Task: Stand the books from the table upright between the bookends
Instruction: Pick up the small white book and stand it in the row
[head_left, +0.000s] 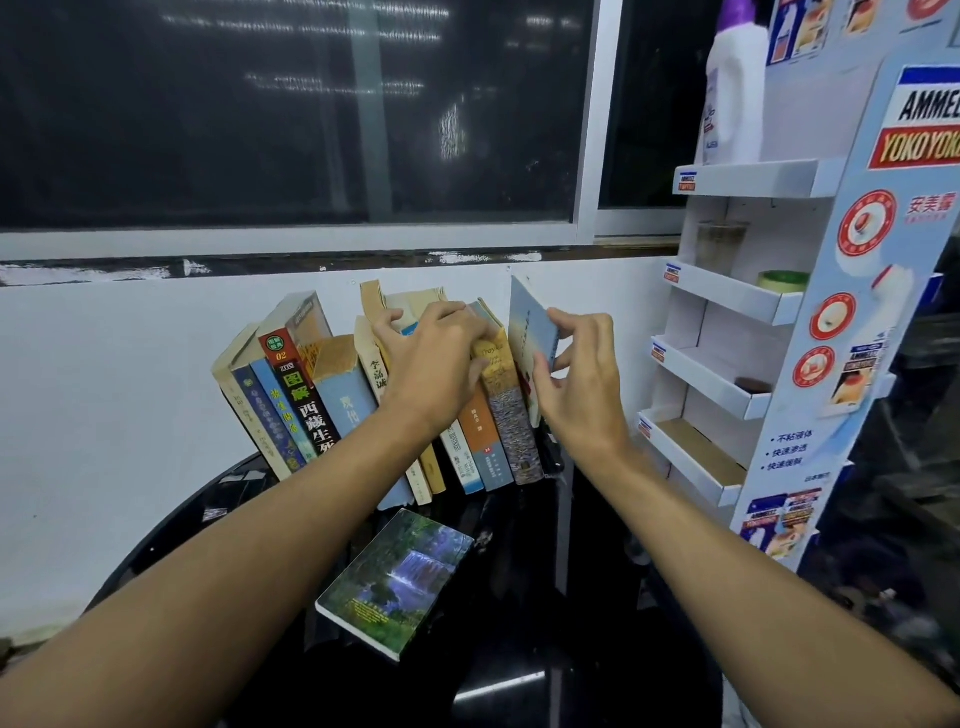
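Observation:
A row of several books (291, 395) stands leaning left on the round black table (519, 649), against the white wall. My left hand (431, 358) lies over the tops of the middle books, its fingers curled on their upper edges. My right hand (576, 374) pinches a thin light-blue book (530, 322) at the row's right end, held upright and raised above its neighbours. A black bookend (551, 452) shows partly behind that hand. One book with a waterfall cover (397, 577) lies flat on the table in front of the row.
A white cardboard display rack (727, 364) with tiered shelves stands close to the right of the books, holding a tape roll (782, 279) and a white bottle (732, 98). A dark window runs above the wall.

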